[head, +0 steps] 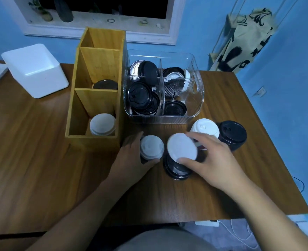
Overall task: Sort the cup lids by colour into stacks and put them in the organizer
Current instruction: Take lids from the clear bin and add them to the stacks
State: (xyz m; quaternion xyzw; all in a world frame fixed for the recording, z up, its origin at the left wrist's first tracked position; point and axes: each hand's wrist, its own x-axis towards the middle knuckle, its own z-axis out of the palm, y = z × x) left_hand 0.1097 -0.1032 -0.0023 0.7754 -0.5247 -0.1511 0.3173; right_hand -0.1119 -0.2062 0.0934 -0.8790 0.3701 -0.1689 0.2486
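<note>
1. The right hand (213, 160) pinches a white lid (182, 146) by its rim, thumb on the near edge and fingers on the far edge. The lid sits tilted over a stack of black lids (176, 172) on the table (40, 160).
2. At 9 o'clock from that lid, the left hand (133, 158) curls round a short white stack (151, 147).
3. At 2 o'clock stands a taller white stack (204, 128), with a dark stack (232, 134) just beside it.
4. At 10 o'clock is the wooden organizer (95, 143). Its nearest compartment holds white lids (102, 124) and its middle one holds dark lids (105, 84).
5. At 12 o'clock, beside the organizer, a clear divided bin (194, 98) holds loose black lids (142, 96) and a few pale ones (175, 76).
6. Far off at 10 o'clock sits a white box (35, 69), and at 1 o'clock a printed cloth bag (243, 42) hangs on the wall.
</note>
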